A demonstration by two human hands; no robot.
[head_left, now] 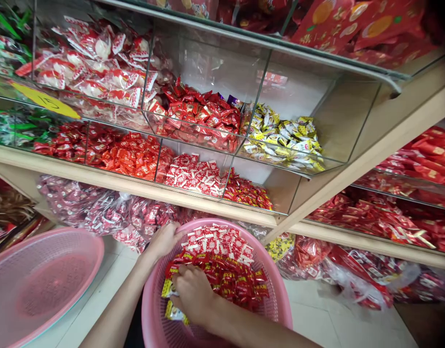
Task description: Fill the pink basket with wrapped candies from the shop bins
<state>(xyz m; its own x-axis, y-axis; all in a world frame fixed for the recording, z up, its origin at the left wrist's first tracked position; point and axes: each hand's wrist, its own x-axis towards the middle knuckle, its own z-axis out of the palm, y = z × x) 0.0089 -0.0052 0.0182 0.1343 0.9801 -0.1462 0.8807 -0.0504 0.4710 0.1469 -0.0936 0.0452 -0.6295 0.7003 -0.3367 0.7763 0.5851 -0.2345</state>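
One pink plastic basket (154, 302), gripped and reached into.
Red-wrapped candies (239, 285) fill its middle; the right hand (194, 292) curls over their left side, any hold hidden from me. The left hand (166, 240) closes over the far-left rim (197, 222), presumably steadying it, near candy bins (222, 63).

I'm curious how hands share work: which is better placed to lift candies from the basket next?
Probably the right hand: it's down among the candies, while the left hand holds the basket's rim.
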